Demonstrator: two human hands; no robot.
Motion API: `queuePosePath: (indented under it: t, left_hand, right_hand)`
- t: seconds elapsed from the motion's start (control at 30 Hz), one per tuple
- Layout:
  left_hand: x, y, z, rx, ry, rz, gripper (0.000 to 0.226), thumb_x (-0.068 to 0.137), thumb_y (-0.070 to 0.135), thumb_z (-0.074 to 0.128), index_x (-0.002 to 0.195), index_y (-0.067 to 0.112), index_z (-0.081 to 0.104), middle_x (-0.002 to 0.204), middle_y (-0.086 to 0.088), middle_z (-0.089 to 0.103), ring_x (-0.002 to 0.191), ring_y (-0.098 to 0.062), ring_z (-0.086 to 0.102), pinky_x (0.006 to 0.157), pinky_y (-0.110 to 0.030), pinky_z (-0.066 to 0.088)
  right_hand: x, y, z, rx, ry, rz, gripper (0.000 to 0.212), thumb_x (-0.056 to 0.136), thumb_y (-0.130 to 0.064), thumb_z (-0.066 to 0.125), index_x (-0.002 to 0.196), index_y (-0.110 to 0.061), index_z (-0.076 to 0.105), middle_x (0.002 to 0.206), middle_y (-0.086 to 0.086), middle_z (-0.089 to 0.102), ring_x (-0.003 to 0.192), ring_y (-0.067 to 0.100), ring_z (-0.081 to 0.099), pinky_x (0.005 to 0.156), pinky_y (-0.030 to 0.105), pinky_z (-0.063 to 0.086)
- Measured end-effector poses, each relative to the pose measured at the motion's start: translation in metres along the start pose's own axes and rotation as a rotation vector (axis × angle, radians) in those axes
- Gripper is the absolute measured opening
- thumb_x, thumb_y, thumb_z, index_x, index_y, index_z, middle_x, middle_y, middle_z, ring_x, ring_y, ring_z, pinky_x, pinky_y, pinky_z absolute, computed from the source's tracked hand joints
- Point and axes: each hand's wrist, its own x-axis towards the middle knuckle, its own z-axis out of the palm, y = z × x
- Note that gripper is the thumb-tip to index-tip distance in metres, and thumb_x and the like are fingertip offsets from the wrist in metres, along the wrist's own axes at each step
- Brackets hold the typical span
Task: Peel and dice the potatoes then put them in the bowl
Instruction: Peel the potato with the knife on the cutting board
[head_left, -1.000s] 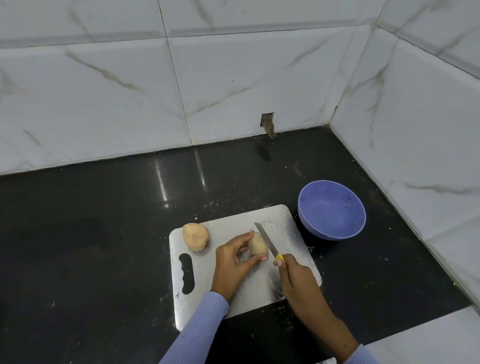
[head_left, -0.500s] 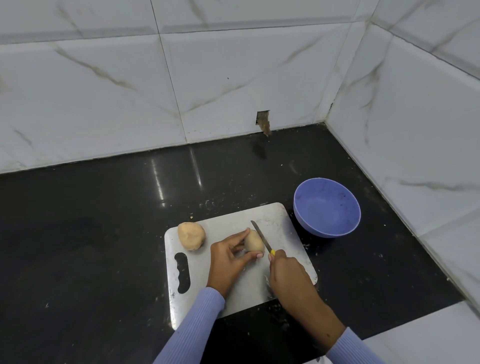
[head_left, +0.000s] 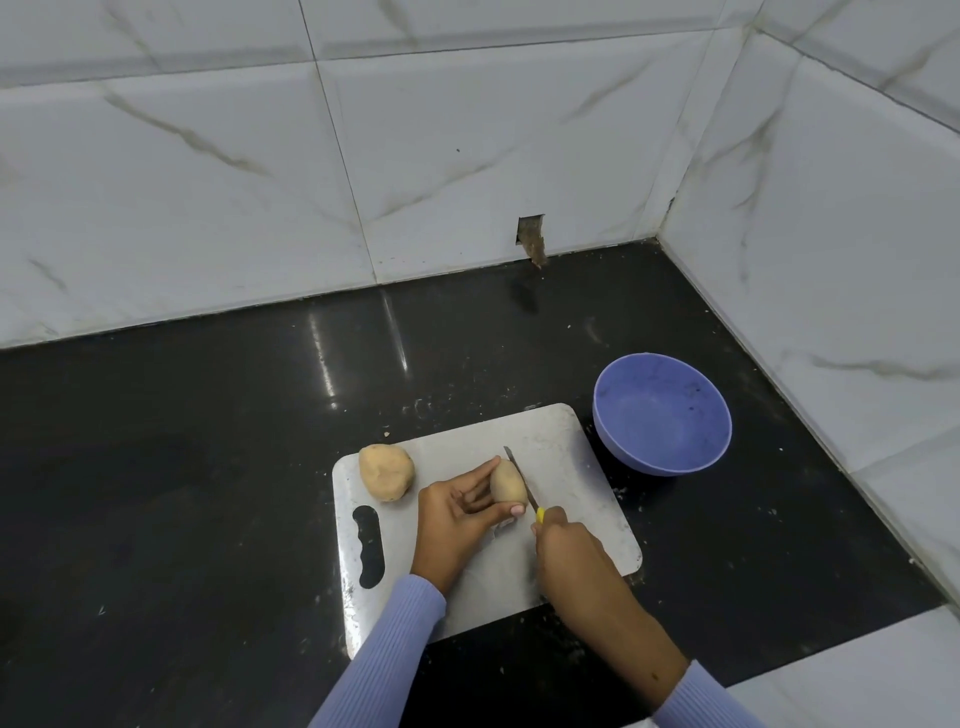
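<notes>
Since a sec ago the knife (head_left: 521, 480) has slid in tight against the small potato (head_left: 507, 482); blade now lies along its right side, touching. Left hand (head_left: 457, 514) pins that potato on the white cutting board (head_left: 582, 467), grip pinching it btwn thumb and fingertips. Right hand (head_left: 569, 556) has its grip curled round the yellow knife handle, only a bit of yellow showing. Second, bigger potato (head_left: 386, 472) sits at the board's far-left corner, apart from both hands. Blue bowl (head_left: 662, 413) stands on the black counter (head_left: 182, 467) just beside the board's far-right corner, w/ nothing in it.
</notes>
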Motion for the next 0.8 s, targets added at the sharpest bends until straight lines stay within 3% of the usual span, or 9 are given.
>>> queuePosePath:
  t: [0.17,0.3,0.53,0.67,0.8]
  left_hand:
    - [-0.002,0.002,0.002,-0.030,0.012,-0.003,0.062,0.067,-0.002,0.081,0.124,0.003,0.058,0.114,-0.003,0.067,0.106,-0.010,0.064,0.087,-0.020,0.050]
    - [-0.003,0.003,0.004,-0.051,0.015,0.007,0.061,0.067,-0.003,0.080,0.124,0.002,0.058,0.110,0.001,0.067,0.105,-0.007,0.064,0.084,-0.016,0.050]
    - [-0.004,0.004,0.005,-0.057,0.010,0.007,0.060,0.068,-0.003,0.080,0.124,0.005,0.059,0.112,0.001,0.068,0.107,-0.010,0.064,0.089,-0.022,0.051]
    - [-0.007,0.007,0.006,-0.044,0.019,0.002,0.061,0.067,0.000,0.082,0.124,0.008,0.059,0.110,0.006,0.068,0.108,-0.010,0.063,0.091,-0.023,0.050]
    - [-0.008,0.007,0.006,-0.060,0.029,0.001,0.061,0.068,-0.001,0.081,0.124,0.005,0.058,0.115,0.000,0.067,0.108,-0.009,0.063,0.091,-0.022,0.050]
  right_hand:
    - [0.005,-0.009,-0.006,0.023,-0.028,0.024,0.020,0.101,-0.014,0.034,0.118,-0.008,0.041,0.111,0.012,0.057,0.099,0.024,0.058,0.070,0.028,0.036]
    - [0.005,-0.009,-0.009,-0.010,-0.034,0.013,0.023,0.096,-0.008,0.042,0.119,-0.007,0.041,0.112,0.013,0.057,0.100,0.024,0.058,0.069,0.027,0.035]
    - [-0.005,-0.005,-0.004,0.088,-0.022,0.046,0.021,0.103,-0.018,0.031,0.118,-0.008,0.043,0.112,0.011,0.058,0.086,0.020,0.052,0.070,0.027,0.035]
    - [0.006,-0.012,-0.006,0.022,-0.036,0.015,0.024,0.095,-0.006,0.045,0.120,-0.006,0.042,0.113,0.013,0.058,0.098,0.025,0.059,0.069,0.027,0.036]
    - [-0.003,0.001,0.004,-0.024,-0.028,-0.002,0.020,0.100,-0.009,0.032,0.116,-0.006,0.043,0.112,0.012,0.058,0.100,0.026,0.059,0.069,0.027,0.034]
